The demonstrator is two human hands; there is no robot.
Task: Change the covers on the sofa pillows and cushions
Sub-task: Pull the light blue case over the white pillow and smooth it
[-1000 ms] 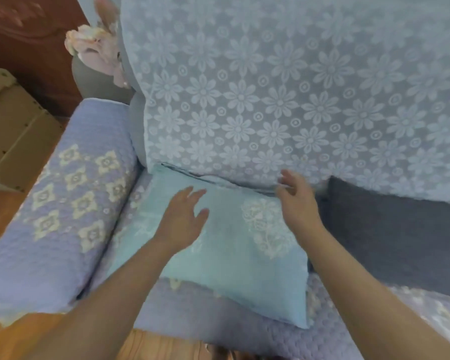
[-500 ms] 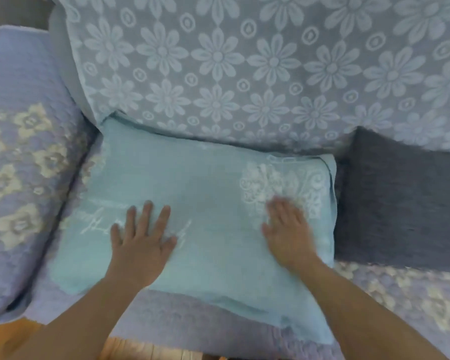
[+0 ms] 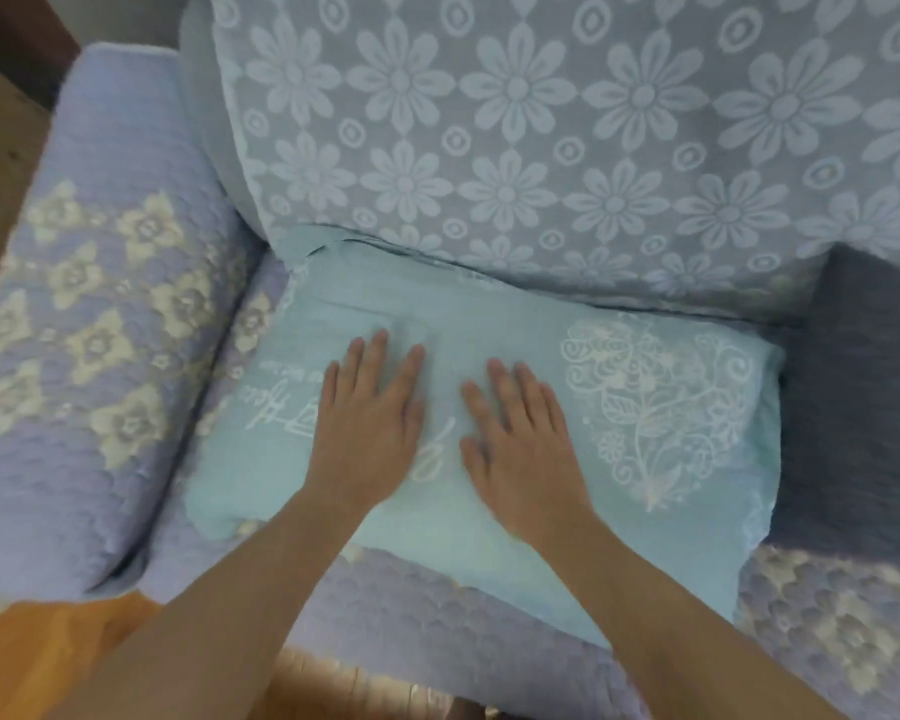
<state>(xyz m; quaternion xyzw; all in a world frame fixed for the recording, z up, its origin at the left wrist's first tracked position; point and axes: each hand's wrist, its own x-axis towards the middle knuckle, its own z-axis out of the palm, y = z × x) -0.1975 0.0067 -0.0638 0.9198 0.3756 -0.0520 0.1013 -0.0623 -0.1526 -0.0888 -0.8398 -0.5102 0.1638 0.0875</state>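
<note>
Both hands flat and spread on the teal pillow (image 3: 489, 407), fingers straight, palms down, nothing pinched. Left hand (image 3: 370, 433) and right hand (image 3: 520, 444) sit side by side near the pillow's middle, close but not touching. Looks like smoothing/seating the covered pillow.

Pillow lies flat on the sofa seat (image 3: 437, 631) at its left end, back edge tucked against the floral backrest cover (image 3: 541, 148), left edge just beside the quilted armrest (image 3: 89, 356), right edge touching the dark grey cushion (image 3: 863, 407).

Risks, my read:
- Back-left corner of the teal cover is rumpled with a fold or flap showing; pressing in the middle won't fix that, and the opening may stay gaping if it isn't closed. Can't tell whether there's a zip.
- Pushing down and back could drag the loose backrest cover down or bunch the quilted seat cover under the pillow.
- Grey cushion looks plain, possibly not yet re-covered; easy to miss.

Writing: white cursive script printed on the pillow, upside down from this view and partly under the hands; not legible. White floral heart-like motif on the right half. No brand labels visible.
</note>
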